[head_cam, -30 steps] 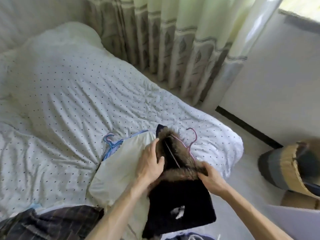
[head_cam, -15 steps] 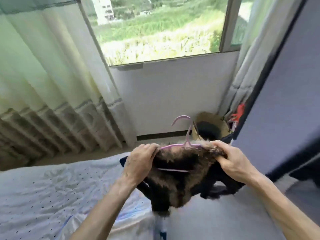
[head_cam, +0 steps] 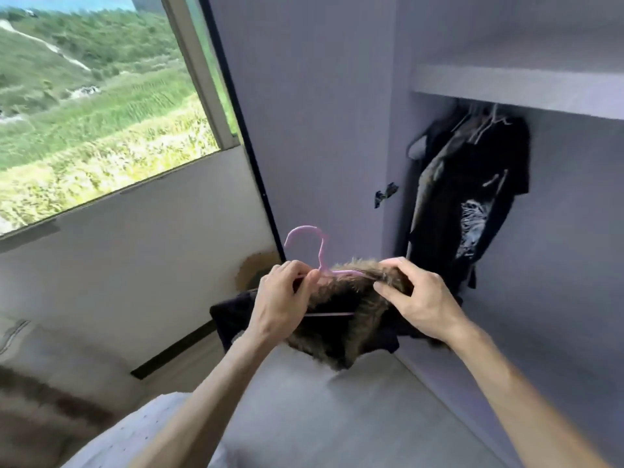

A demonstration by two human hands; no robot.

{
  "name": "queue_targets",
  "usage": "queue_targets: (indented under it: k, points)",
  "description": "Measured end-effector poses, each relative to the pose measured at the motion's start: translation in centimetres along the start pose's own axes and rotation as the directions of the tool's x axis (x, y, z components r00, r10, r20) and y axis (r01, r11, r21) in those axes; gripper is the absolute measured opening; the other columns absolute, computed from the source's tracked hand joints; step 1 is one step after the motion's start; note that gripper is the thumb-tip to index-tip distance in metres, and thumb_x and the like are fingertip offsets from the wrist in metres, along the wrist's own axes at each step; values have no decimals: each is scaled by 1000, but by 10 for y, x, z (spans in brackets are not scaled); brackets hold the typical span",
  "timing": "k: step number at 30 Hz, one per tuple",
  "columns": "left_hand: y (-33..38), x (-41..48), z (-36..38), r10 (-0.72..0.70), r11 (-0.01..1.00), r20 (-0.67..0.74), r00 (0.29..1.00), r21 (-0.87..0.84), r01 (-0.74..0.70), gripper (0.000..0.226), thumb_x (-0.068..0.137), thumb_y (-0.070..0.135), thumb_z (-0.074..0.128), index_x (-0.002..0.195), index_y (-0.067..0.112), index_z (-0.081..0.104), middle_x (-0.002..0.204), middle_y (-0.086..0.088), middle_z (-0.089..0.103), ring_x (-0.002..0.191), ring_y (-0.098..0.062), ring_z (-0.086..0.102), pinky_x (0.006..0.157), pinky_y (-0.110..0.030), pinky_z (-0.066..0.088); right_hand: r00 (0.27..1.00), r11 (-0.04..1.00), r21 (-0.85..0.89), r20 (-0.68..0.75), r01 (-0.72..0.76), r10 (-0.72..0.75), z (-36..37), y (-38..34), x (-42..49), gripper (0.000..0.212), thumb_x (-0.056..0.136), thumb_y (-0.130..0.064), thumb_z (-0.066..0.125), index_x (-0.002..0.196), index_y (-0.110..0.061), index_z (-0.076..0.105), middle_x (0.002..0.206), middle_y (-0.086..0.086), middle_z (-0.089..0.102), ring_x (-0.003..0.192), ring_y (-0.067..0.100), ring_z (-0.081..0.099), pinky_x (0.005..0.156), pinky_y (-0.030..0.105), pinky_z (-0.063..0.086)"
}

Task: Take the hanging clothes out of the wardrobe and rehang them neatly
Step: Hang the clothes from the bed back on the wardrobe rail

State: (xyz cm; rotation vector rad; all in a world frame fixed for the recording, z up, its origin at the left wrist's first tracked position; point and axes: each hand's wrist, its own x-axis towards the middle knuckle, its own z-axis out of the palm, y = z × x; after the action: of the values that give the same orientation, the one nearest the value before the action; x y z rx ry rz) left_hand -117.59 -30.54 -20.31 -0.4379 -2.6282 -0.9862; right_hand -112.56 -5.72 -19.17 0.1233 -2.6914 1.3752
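coat point(head_cam: 341, 327) on pink hanger point(head_cam: 320, 251) has swung from window point(head_cam: 84, 113) toward wardrobe point(head_cam: 580, 265).

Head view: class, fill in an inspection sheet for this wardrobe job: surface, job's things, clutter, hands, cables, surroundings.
Surface: grey floor; bed corner at lower left.
Job's things: fur-trimmed dark garment on a pink hanger, held up; dark clothes hanging in the open wardrobe.
Clutter: woven basket, partly hidden behind the garment.
Hands: left hand grips the hanger; right hand grips the fur trim.
Cables: nothing seen.
Surroundings: window onto green fields at left; shelf above the hanging clothes.
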Motion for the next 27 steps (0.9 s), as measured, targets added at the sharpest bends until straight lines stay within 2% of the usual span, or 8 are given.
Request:
queue_targets:
  k: [3,5,9,13,15,20,23,27]
  points:
    - [24,36,36,17,997,65,998,-72,-12,21,98,40,56,85,25,64,86,14,66,88,-16,59,89,-45,48,990,951,-287,-115,-114,84,-39,41,-11,43,90,-56,61,129,-38,58,110,-23,62,110,10,53,95,29,40]
    - [37,53,58,68,993,124,990,-108,-55,18,98,40,57,82,33,58,83,17,63,87,-15,58,91,-45,46,975,896,-401,-188,-190,122,-60,70,-24,41,95,-52,54,131,-33,60,123,-20,63,119,14,50,97,34,37]
    - [60,82,106,192,973,235,953,-170,-155,18,98,43,56,81,36,56,79,20,62,84,-10,55,94,-44,44,935,801,-487,-248,-347,255,-93,114,-58,25,100,-31,50,120,-29,66,107,-14,67,103,20,52,87,38,45]
    - [82,108,144,304,944,335,892,-230,-236,16,99,46,53,86,38,57,83,23,60,88,-8,54,97,-43,42,901,808,-401,-155,-432,405,-112,112,-83,25,99,-25,53,91,-48,56,76,-22,60,80,5,49,71,23,39]
    - [89,118,159,347,933,394,851,-233,-273,19,100,49,47,96,36,61,93,22,60,95,-8,54,101,-41,39,878,823,-312,-112,-475,465,-115,106,-90,27,98,-25,55,85,-49,52,72,-20,56,67,3,46,67,19,39]
    - [97,139,189,414,910,526,743,-207,-360,27,102,50,41,108,33,62,103,20,61,106,-13,56,102,-40,39,805,783,-188,-101,-593,585,-110,103,-100,11,97,-27,59,95,-38,57,81,-14,58,68,1,47,80,30,48]
    - [97,146,206,395,912,622,676,-174,-373,26,103,48,38,110,35,59,104,17,60,112,-15,55,113,-50,28,755,743,-143,-69,-654,652,-99,99,-98,7,96,-28,59,100,-34,58,86,-14,62,75,4,53,84,31,50]
    - [95,159,215,343,907,748,568,-108,-406,36,102,40,40,138,35,46,134,3,56,136,-23,41,120,-56,11,710,708,-53,-52,-704,702,-76,96,-86,11,98,-25,57,108,-22,59,94,-8,64,81,10,54,80,26,44]
